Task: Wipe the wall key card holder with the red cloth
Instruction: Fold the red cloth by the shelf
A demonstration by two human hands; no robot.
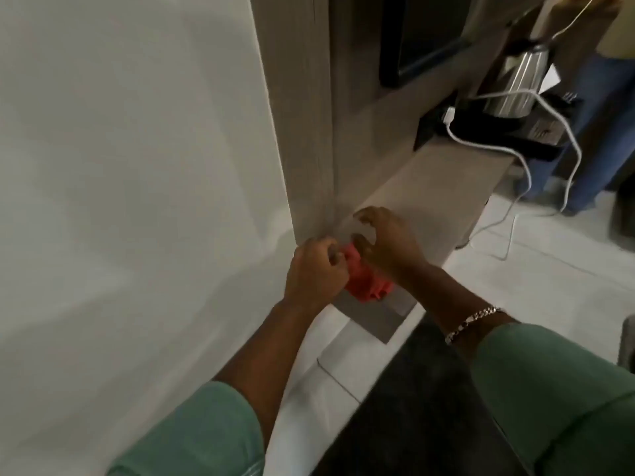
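Note:
The red cloth is bunched up at the near end of a wooden shelf, held between both hands. My left hand is closed on the cloth's left side. My right hand curls over its top, with a pale, blurred flat piece under the fingertips; I cannot tell what that piece is. No wall key card holder shows in this view. Both forearms come out of green sleeves, and a chain bracelet is on my right wrist.
A white wall fills the left, meeting an upright wooden panel. Farther along the shelf stand a steel kettle on a black tray, with white cables hanging to the floor. A person in jeans stands at far right. A dark mat lies below.

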